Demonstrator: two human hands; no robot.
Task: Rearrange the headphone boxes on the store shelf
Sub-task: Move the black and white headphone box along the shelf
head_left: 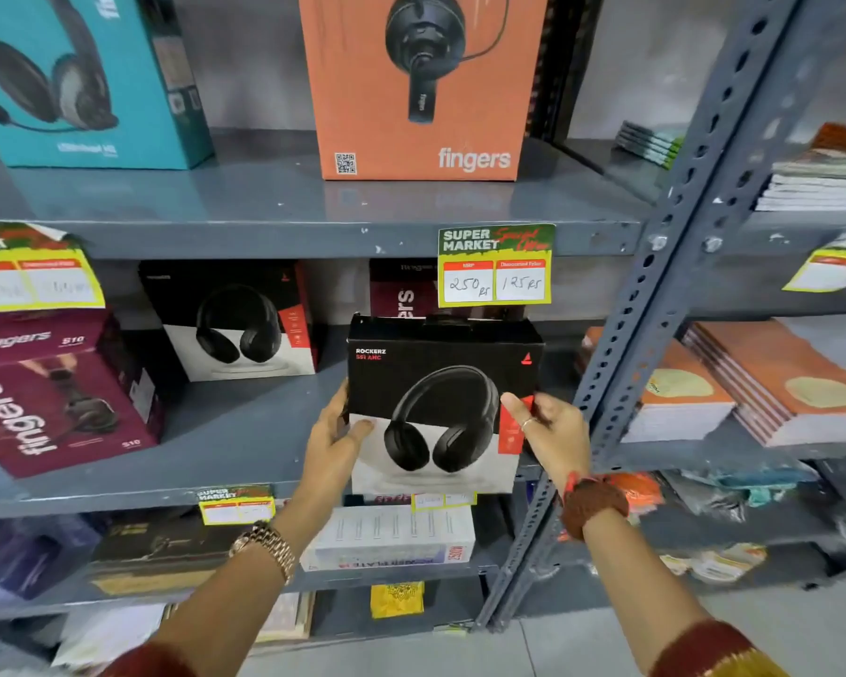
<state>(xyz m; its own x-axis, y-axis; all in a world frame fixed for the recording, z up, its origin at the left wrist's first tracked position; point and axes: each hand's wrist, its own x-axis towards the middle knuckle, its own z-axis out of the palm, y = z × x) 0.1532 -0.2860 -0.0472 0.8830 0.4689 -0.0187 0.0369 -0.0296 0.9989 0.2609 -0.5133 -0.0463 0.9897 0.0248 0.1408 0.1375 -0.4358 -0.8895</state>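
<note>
From the head view, a person holds a black-and-white headphone box (443,408) upright in front of the middle shelf (245,432), at its right end. The left hand (335,434) grips the box's lower left edge, thumb on the front face; the right hand (545,430) grips the right edge, fingers (514,405) curled round the red side strip. Both hands are closed on the box, which appears to hang just clear of the shelf's front edge.

The likely risk is that the grip sits low on a tall box, so it could tip forward when set down. The hanging price tag (496,264) just above it could catch the box top as it goes in.

A matching box (235,320) stands further back to the left, and a maroon box (64,393) sits tilted at the far left. On the upper shelf stand an orange box (423,85) and a teal box (84,80). The grey steel racking carries stacked notebooks (772,383) in the bay to the right.
</note>
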